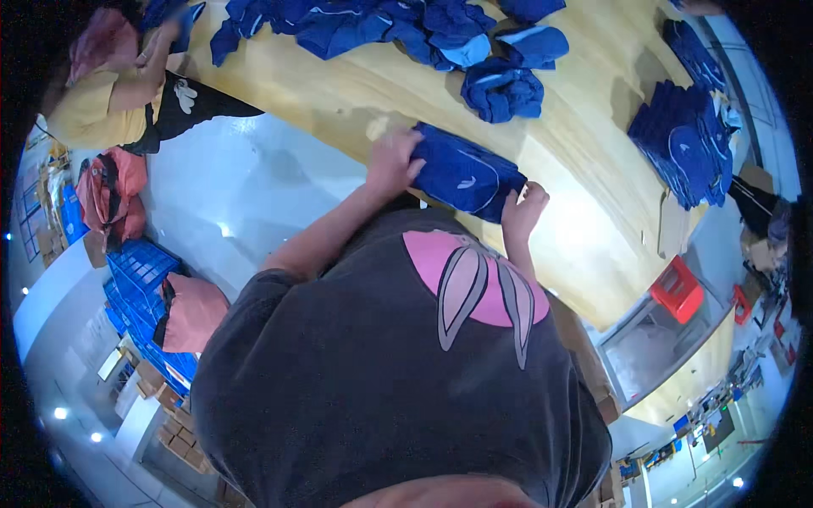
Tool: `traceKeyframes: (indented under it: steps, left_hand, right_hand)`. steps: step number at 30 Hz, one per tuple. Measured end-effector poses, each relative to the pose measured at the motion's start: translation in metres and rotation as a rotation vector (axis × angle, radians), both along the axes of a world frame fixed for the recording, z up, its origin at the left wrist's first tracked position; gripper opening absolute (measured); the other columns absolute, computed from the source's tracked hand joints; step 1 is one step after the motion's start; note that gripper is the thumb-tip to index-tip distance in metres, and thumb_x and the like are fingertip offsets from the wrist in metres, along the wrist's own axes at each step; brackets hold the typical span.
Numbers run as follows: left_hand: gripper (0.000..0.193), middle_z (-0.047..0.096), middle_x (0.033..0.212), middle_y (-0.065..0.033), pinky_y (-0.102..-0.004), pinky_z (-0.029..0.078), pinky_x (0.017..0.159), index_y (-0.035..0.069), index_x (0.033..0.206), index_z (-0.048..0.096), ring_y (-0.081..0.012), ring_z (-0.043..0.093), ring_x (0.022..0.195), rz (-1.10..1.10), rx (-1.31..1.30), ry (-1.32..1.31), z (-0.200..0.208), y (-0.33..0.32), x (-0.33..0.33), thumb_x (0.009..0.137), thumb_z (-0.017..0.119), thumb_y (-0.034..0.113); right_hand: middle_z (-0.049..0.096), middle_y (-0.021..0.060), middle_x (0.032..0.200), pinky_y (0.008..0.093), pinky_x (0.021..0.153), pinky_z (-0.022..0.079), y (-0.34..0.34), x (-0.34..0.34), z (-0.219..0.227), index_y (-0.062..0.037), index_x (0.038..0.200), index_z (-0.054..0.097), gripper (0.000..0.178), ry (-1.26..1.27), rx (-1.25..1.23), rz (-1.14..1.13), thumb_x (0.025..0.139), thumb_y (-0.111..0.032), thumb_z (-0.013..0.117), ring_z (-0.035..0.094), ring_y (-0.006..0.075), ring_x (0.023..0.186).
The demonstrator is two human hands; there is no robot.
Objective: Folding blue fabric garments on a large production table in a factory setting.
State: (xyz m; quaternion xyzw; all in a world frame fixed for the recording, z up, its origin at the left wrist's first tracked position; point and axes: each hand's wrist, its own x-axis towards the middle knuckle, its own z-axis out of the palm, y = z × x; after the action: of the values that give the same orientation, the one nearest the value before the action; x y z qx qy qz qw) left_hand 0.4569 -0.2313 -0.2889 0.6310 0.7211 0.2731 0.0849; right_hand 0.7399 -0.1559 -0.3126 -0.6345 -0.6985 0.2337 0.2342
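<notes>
As seen from the head, holds a folded blue garment with both hands at the near edge of a pale wooden table, just in front of the chest. Grips its left end with the left hand, with fingers and thumb closed on the cloth; pinches its right end with the right hand, with fingers drawn narrow at the corner. Presents on top a small pale mark and a thin, light, curved line. Farther across the table, a loose heap of blue garments, with a crumpled blue piece near the held one. Toward the right, a stack of blue garments. At far left, a co-worker in yellow, well apart; below, blue crates beside a pink bag.
</notes>
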Motion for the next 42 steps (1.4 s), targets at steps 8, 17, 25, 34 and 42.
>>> traceKeyframes:
  steps: [8,17,25,34,42]
  left_hand:
    - [0.017,0.066,0.092,-0.0089,-0.0385,0.049,0.069,0.010,0.091,0.059,-0.0305,0.061,0.078,-0.353,-0.311,-0.213,-0.039,0.018,0.019,0.082,0.066,0.022]
    - [0.014,0.065,0.076,-0.0053,-0.0309,0.047,0.063,0.006,0.095,0.066,-0.0196,0.057,0.064,-0.277,-0.444,-0.896,-0.021,0.038,-0.009,0.088,0.060,0.016]
    - [0.027,0.067,0.104,-0.0048,-0.0247,0.049,0.079,0.003,0.117,0.064,-0.0145,0.061,0.085,0.102,-0.158,-0.883,0.051,0.089,-0.067,0.092,0.060,0.012]
    - [0.038,0.065,0.115,-0.0055,-0.0275,0.045,0.093,0.009,0.125,0.062,-0.0151,0.059,0.103,-0.599,-0.144,-0.934,0.180,0.181,-0.032,0.089,0.066,0.023]
    - [0.028,0.066,0.080,-0.0002,-0.0241,0.046,0.063,-0.003,0.090,0.067,-0.0110,0.053,0.065,-0.927,-0.712,-0.976,0.191,0.153,-0.067,0.080,0.073,0.023]
  right_hand:
    - [0.060,0.0100,0.071,0.0340,0.064,0.048,0.061,-0.037,-0.018,-0.0001,0.088,0.061,0.022,-0.008,-0.555,0.330,0.088,-0.022,0.064,0.057,0.0222,0.064]
    - [0.067,0.0224,0.097,0.0451,0.083,0.050,0.154,-0.180,-0.005,0.0000,0.108,0.066,0.076,-0.446,-0.318,-0.018,0.078,-0.069,0.057,0.064,0.0373,0.091]
    - [0.070,0.0124,0.094,0.0282,0.080,0.048,0.165,-0.112,0.052,0.0045,0.101,0.067,0.026,0.924,-0.639,0.293,0.082,-0.011,0.061,0.062,0.0231,0.084]
    - [0.065,0.0052,0.076,0.0217,0.063,0.045,0.147,-0.065,0.201,0.0013,0.085,0.066,0.010,0.919,-0.733,0.709,0.080,-0.007,0.065,0.054,0.0121,0.063]
    - [0.059,-0.0010,0.072,0.0198,0.060,0.042,0.128,-0.012,0.236,-0.0007,0.082,0.064,0.020,0.799,-0.791,0.813,0.079,-0.017,0.074,0.050,0.0099,0.064]
